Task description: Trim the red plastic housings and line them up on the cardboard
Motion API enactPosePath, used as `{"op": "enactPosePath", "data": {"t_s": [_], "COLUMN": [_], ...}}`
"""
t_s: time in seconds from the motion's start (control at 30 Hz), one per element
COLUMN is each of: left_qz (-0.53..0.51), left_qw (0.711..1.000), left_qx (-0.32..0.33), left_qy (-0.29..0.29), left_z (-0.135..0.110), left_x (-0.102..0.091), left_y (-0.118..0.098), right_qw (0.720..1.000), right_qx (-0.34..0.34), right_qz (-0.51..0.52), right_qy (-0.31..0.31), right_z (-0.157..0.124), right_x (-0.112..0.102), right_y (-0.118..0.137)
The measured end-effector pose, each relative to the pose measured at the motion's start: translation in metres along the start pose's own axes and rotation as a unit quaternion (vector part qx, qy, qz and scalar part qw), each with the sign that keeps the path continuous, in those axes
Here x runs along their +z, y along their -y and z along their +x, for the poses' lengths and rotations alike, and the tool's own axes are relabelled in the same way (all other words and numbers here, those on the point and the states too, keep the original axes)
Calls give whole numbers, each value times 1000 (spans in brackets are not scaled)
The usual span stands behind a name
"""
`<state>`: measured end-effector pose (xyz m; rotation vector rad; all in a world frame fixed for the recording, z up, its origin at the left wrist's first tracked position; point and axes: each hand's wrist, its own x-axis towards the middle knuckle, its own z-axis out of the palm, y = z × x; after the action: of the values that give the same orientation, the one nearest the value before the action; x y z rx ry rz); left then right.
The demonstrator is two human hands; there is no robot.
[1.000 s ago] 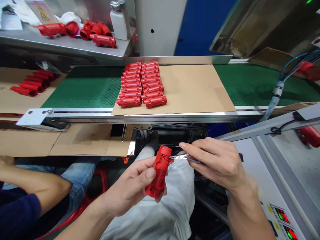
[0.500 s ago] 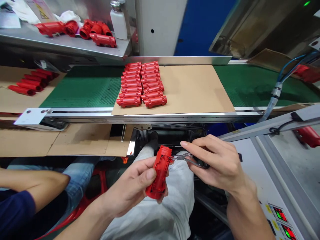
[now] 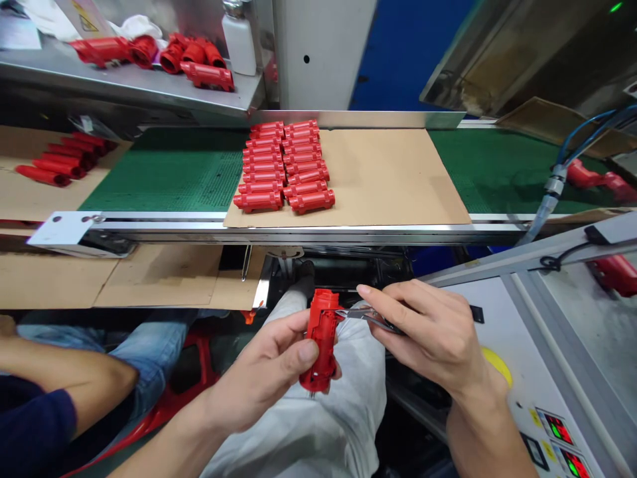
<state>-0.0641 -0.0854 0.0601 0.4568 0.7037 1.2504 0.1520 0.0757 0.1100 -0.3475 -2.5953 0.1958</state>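
Note:
My left hand (image 3: 279,362) is closed around a red plastic housing (image 3: 321,338), a hollow cylindrical part held nearly upright over my lap, its recessed side partly toward me. In my right hand (image 3: 432,332) is a pair of small metal nippers (image 3: 371,315), their slim jaws touching the housing's right edge near its top. The index finger lies extended above the tool; the other fingers wrap its handles. Exactly what the jaws grip is too small to tell. Two columns of similar red housings (image 3: 263,201) lie on a cardboard sheet (image 3: 388,179) ahead of me.
The cardboard rests on a green conveyor belt (image 3: 184,172) with a metal rail. More red parts (image 3: 206,75) and a white bottle (image 3: 239,43) stand on a steel shelf. At left sits a co-worker, whose arm (image 3: 94,368) shows. A control box (image 3: 502,318) stands at right.
The housing has turned a little in my left hand, so its recess faces more to the right. The nippers stay at its upper right edge. Red parts appear on the belt at far right.

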Motion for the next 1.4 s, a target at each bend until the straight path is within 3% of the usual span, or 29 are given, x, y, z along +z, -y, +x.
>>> {"op": "enactPosePath", "data": {"t_s": [0.13,0.2,0.3,0.37,0.5,0.67,1.1,1.4], "left_qz": [-1,-17,-31,-27,-31,-16,31,43], "left_qw": [1000,1000,999,999,999,998,995,995], "left_qx": [2,-3,3,18,43,68,91,91], "left_qy": [-6,-4,-11,-19,-5,4,23,6], "left_z": [2,3,5,6,8,9,11,11], "left_x": [-1,-1,-2,-3,-4,1,6,5], "left_y": [1,0,1,1,3,3,0,2], "right_qw": [1000,997,954,940,982,994,998,999], "right_qx": [1,32,144,172,89,35,24,29], "right_qz": [-5,64,224,248,136,91,35,22], "right_qy": [-4,-40,-138,-160,-95,-51,-40,-34], "right_z": [-1,-1,-3,-5,-4,3,-3,-7], "right_x": [6,11,17,16,11,11,12,12], "right_y": [2,4,9,13,17,18,26,26]}}
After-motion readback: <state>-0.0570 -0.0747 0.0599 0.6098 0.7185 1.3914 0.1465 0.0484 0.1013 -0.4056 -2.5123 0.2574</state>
